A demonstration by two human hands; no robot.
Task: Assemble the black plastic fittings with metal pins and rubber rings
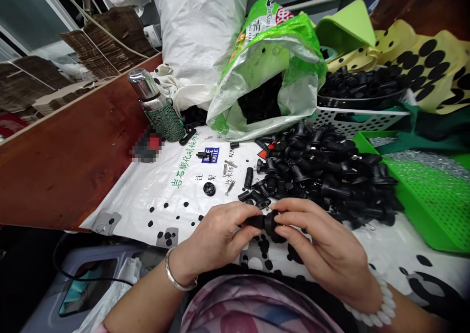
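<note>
Both hands meet low in the middle of the view over a white printed sack sheet (154,196). My left hand (216,237), with a silver bangle on the wrist, pinches one end of a small black plastic part (265,223). My right hand (323,247), with a white bead bracelet, grips the part's wider round end between thumb and fingers. A heap of the same black plastic parts (330,176) lies just beyond the hands. A few loose parts and small metal screws (229,169) lie left of the heap.
A green-and-white bag (271,68) holding more black parts stands behind the heap. A white basket (352,117) of parts sits at back right, a green perforated tray (426,196) at right. A metal flask (156,105) stands by the brown wooden board (66,161).
</note>
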